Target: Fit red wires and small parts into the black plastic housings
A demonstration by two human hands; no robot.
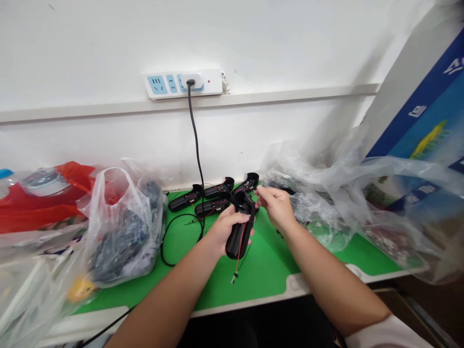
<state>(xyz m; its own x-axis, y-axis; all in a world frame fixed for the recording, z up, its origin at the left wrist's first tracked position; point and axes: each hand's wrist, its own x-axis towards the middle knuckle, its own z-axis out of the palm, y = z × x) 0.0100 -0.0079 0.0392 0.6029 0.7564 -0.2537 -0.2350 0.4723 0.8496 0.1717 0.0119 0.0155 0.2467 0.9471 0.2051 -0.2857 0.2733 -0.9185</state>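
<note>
My left hand (222,231) is wrapped round a black plastic housing (237,239), long and rounded, with a cup-shaped upper end. A red wire runs along the housing, and thin leads with a small connector (235,276) dangle from its lower end. Just right of the cup, my right hand (277,207) has thumb and fingers pinched together; whatever is between them is too small to make out. Behind my hands, several similar black housings (185,199) with thin wires lie on the green mat (264,270).
A black cable (195,140) drops from the wall power strip (212,82) and loops on the mat. To the left stand a clear bag with dark contents (123,241) and a red bag (39,208). Clear plastic bags (326,193) and a blue-white box (409,111) crowd the right.
</note>
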